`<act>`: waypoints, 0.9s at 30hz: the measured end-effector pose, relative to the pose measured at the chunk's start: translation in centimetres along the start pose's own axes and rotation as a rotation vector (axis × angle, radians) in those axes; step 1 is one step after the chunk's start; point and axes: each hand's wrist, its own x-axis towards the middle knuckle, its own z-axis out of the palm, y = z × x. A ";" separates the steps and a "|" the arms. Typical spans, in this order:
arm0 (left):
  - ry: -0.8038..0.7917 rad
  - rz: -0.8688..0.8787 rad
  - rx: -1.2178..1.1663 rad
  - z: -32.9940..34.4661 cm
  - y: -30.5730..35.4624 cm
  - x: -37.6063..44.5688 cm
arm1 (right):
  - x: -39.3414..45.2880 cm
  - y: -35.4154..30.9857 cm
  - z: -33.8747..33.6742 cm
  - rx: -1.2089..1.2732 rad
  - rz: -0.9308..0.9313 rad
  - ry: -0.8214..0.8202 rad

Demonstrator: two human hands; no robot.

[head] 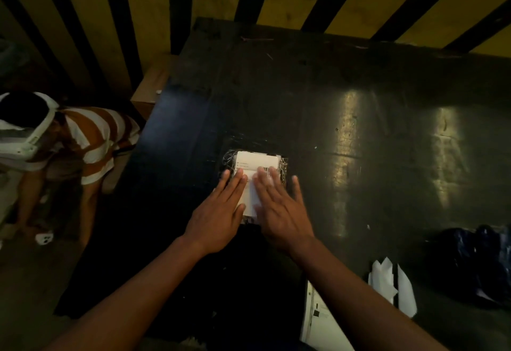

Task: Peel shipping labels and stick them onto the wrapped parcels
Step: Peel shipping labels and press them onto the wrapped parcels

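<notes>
A small parcel [283,164] wrapped in dark plastic lies on the black table [359,118], near its middle. A white shipping label [257,160] with a barcode covers its top. My left hand [221,212] lies flat on the label's left side, fingers straight. My right hand [279,209] lies flat on the label's right side, fingers spread and slightly blurred. The near part of the label is hidden under both hands.
Torn white backing paper [392,284] and a sheet of labels [320,320] lie at the table's near right. A dark plastic bag [475,262] sits at the right edge. Another person in a striped shirt [91,140] bends down left of the table. A striped wall stands behind.
</notes>
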 end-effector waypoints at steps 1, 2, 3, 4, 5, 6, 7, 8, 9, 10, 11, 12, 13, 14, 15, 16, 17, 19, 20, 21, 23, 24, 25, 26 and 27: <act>-0.001 0.004 0.006 -0.1 0.0 -0.1 | -0.2 -1.0 0.7 0.016 -0.038 0.011; 0.002 0.009 0.011 -0.1 0.0 -0.2 | -0.5 -1.5 1.3 0.031 -0.058 0.018; 0.009 0.017 0.017 -0.1 -0.1 -0.3 | -0.9 -1.4 1.7 0.029 -0.066 0.026; 0.020 0.025 0.024 -0.2 -0.2 -0.4 | -1.5 -0.9 1.9 0.004 -0.070 0.044; 0.028 0.033 0.032 -0.2 -0.4 -0.4 | -2.1 -0.1 1.9 -0.034 -0.074 0.073; 0.032 0.039 0.038 -0.3 -0.5 -0.5 | -2.7 0.8 2.0 -0.077 -0.078 0.107; 0.033 0.045 0.043 -0.3 -0.6 -0.4 | -3.3 1.8 2.0 -0.112 -0.076 0.126; 0.031 0.047 0.050 -0.2 -0.6 -0.2 | -3.7 2.5 1.9 -0.136 -0.072 0.141; 0.027 0.044 0.056 -0.1 -0.6 -0.1 | -3.9 3.0 1.9 -0.143 -0.061 0.153; 0.022 0.040 0.062 -0.1 -0.6 -0.1 | -4.0 2.9 1.8 -0.135 -0.051 0.162; 0.020 0.035 0.065 -0.1 -0.5 -0.1 | -3.9 2.5 1.8 -0.119 -0.051 0.156; 0.018 0.033 0.069 0.0 -0.5 -0.1 | -3.8 1.7 2.0 -0.101 -0.068 0.141; 0.018 0.035 0.071 0.0 -0.4 -0.1 | -3.7 0.7 2.3 -0.077 -0.091 0.115; 0.018 0.037 0.070 0.0 -0.4 -0.1 | -3.6 -0.2 2.8 -0.047 -0.107 0.092; 0.015 0.038 0.067 0.0 -0.4 -0.2 | -3.6 -1.0 3.1 -0.015 -0.109 0.079; 0.013 0.039 0.068 -0.2 -0.4 -0.3 | -3.7 -1.3 3.4 0.004 -0.101 0.073; 0.014 0.042 0.073 -0.2 -0.4 -0.4 | -4.0 -1.2 3.7 -0.002 -0.095 0.075; 0.014 0.042 0.083 -0.3 -0.4 -0.5 | -5.3 -0.3 4.0 -0.054 -0.114 0.064; 0.013 0.040 0.084 -0.3 -0.4 -0.4 | -6.1 0.5 4.1 -0.077 -0.128 0.060; 0.016 0.037 0.081 -0.1 -0.5 -0.4 | -6.9 1.2 4.2 -0.092 -0.137 0.063; 0.018 0.028 0.068 0.2 -0.4 -0.4 | -8.1 2.0 4.1 -0.094 -0.128 0.088; 0.012 0.019 0.062 0.3 -0.4 -0.4 | -8.3 1.9 3.9 -0.077 -0.113 0.101; 0.000 0.008 0.058 0.3 -0.3 -0.3 | -8.2 1.5 3.6 -0.049 -0.099 0.117; -0.015 0.000 0.061 0.5 -0.4 -0.3 | -7.8 1.0 3.3 -0.016 -0.088 0.131; -0.031 -0.002 0.076 0.5 -0.3 -0.2 | -7.2 0.5 3.0 0.017 -0.082 0.138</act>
